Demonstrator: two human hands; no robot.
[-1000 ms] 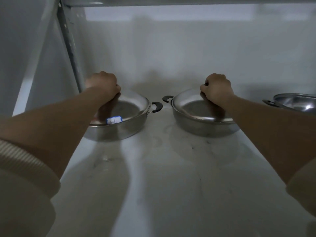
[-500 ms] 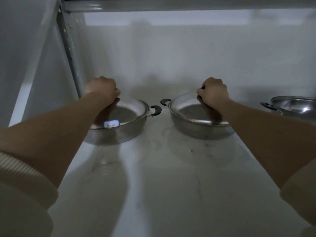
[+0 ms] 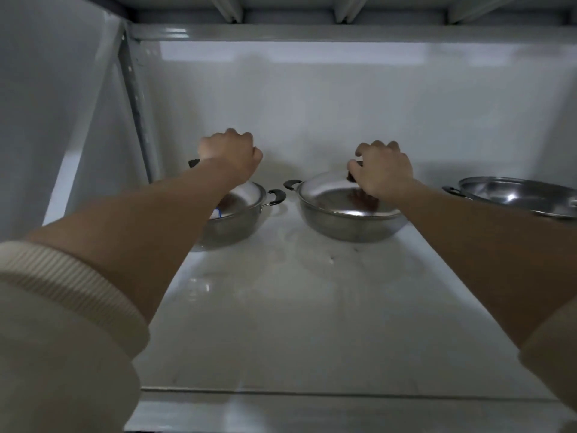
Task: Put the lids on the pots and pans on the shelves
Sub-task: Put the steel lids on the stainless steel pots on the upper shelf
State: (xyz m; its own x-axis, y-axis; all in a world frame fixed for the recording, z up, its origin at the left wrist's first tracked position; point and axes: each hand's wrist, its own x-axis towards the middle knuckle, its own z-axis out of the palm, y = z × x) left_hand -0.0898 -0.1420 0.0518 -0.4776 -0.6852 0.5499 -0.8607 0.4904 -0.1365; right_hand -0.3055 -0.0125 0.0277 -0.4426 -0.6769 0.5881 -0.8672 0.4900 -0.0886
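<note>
Both lids lie directly beneath the hands that hold them, so whatever comes next is a straight release upward rather than a sideways carry. The left hand (image 3: 229,154) is curled into a closed grip over the glass lid (image 3: 246,195) on the left pan (image 3: 232,220); what the fingers hold is hidden behind the wrist, so I judge it to be the knob. The right hand (image 3: 382,170) pinches a dark knob (image 3: 352,176) on the right lid (image 3: 331,198), which sits level on the middle pan (image 3: 349,225). Both pans stand at the back of the shelf (image 3: 296,323), just beside each other. A third pan (image 3: 518,198) stands farther right, nearer the right hand; whether it carries a lid I cannot tell.
</note>
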